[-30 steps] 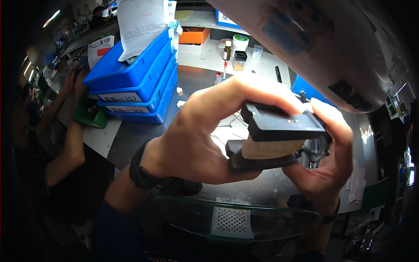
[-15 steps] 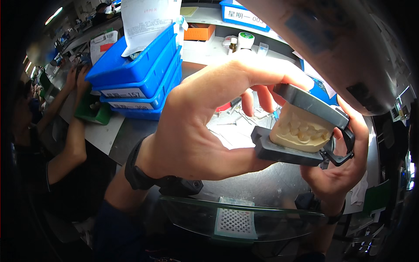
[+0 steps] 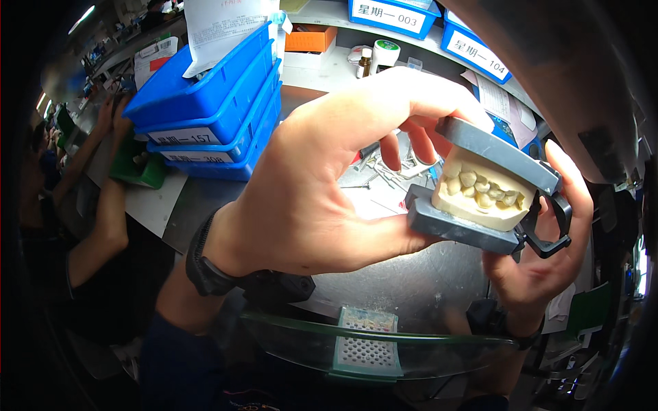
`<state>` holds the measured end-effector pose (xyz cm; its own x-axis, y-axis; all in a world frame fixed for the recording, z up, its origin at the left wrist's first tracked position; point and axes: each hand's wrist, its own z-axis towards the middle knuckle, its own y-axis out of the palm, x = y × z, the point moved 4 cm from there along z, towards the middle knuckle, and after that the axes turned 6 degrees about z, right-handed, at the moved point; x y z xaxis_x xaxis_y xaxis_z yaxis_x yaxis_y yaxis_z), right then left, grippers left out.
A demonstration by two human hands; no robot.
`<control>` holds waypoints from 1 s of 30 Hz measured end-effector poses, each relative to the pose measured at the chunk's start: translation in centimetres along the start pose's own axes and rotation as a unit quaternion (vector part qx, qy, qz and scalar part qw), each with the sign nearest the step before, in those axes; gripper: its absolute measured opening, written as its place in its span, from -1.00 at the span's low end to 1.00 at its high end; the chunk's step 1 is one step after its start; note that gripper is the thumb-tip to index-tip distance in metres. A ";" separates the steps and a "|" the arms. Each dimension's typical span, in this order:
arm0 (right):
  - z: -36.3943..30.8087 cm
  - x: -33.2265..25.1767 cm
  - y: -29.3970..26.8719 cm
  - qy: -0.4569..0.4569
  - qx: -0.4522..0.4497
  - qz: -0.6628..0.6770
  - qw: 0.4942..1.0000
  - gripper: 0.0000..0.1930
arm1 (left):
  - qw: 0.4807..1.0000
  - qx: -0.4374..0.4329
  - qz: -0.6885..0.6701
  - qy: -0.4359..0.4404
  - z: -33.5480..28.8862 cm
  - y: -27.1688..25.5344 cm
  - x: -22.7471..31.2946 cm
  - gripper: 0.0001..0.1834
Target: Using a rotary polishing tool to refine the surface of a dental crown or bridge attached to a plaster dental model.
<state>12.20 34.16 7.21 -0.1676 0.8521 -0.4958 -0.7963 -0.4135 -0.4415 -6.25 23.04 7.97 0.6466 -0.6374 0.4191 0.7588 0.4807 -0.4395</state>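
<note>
A cream plaster dental model (image 3: 480, 214) with a row of teeth sits between the dark grey plates of a dental articulator (image 3: 460, 231), raised above the bench and tilted. My left hand (image 3: 308, 178) grips it from the left, thumb against the lower plate and index finger over the top plate. On the hinge side, my right hand (image 3: 538, 277) closes around the articulator's right end, its thumb low and a finger reaching up behind the black hinge. Part of the right hand's grip is hidden behind the hinge.
Stacked blue bins (image 3: 205, 113) with papers stand at the left. Behind my hands lie several small metal tools (image 3: 401, 168). A lamp housing (image 3: 555, 82) hangs at upper right. A perforated plate (image 3: 367, 346) shows low in front. Another person's arm (image 3: 103, 240) is at far left.
The articulator and both hands have shifted slightly right in view. The model has turned a little, showing its teeth more clearly. Both hands keep their hold.
</note>
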 end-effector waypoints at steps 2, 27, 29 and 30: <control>0.1 0.0 0.1 0.000 -0.003 0.015 1.000 -0.15 | 1.000 0.004 -0.004 -0.002 0.0 0.0 0.0 -0.24; -0.4 1.4 -1.6 -0.025 -0.036 -0.006 0.999 -0.13 | 0.996 -0.040 0.079 -0.009 0.5 0.2 0.4 -0.35; -0.2 1.1 -1.8 -0.040 -0.041 -0.016 0.998 -0.10 | 0.997 -0.031 0.053 -0.051 0.6 0.4 0.1 -0.35; -0.2 1.2 -1.9 -0.033 -0.049 0.003 0.998 -0.07 | 0.997 -0.030 0.051 -0.051 0.7 0.5 0.2 -0.35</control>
<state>13.61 35.91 7.34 -0.2123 0.8675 -0.4499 -0.7351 -0.4451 -0.5114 -5.73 23.54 8.36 0.7273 -0.5214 0.4463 0.6842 0.5007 -0.5302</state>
